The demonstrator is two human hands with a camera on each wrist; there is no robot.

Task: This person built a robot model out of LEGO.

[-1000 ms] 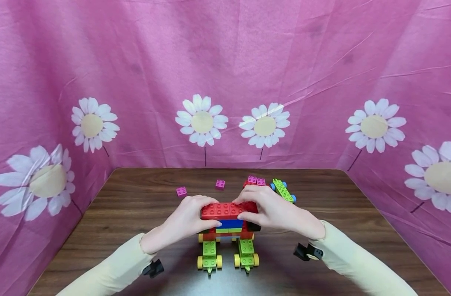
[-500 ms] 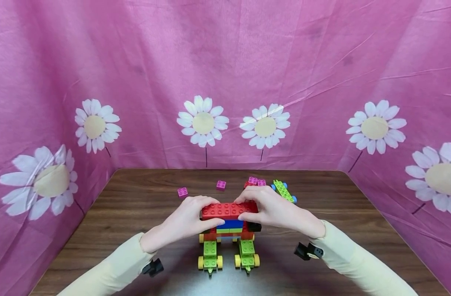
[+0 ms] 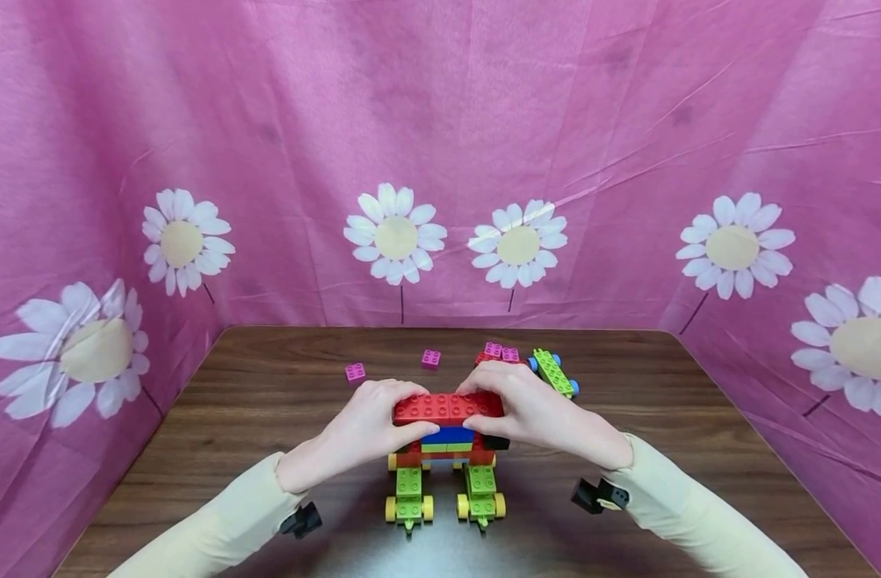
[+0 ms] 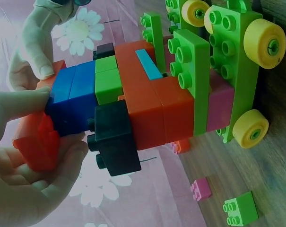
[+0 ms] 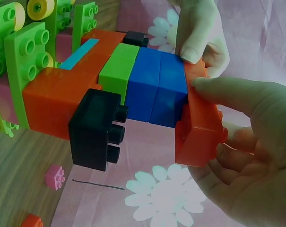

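Observation:
A tall toy-brick build stands on two green wheeled bases (image 3: 409, 504) with yellow wheels. Across its top runs a row of red bricks (image 3: 433, 408), held by both hands. My left hand (image 3: 353, 433) grips the row's left end, thumb along the front, fingers behind. At the right end my right hand (image 3: 537, 408) pinches the row the same way. Under the row, blue bricks (image 4: 79, 97) sit on lime bricks (image 5: 118, 68). Below these come orange-red bricks (image 4: 154, 109), with a black brick (image 5: 95, 130) jutting up at the side. The fingers hide parts of the red row.
Loose pink bricks (image 3: 430, 359) lie behind the build on the wooden table (image 3: 267, 377). At the back right stands a lime wheeled base (image 3: 552, 372) with blue wheels, near more pink and red bricks. A pink flowered cloth (image 3: 440, 120) surrounds the table.
My left thumb has slid slightly up and to the right along the front of the top. The right hand and the build stay nearly in place.

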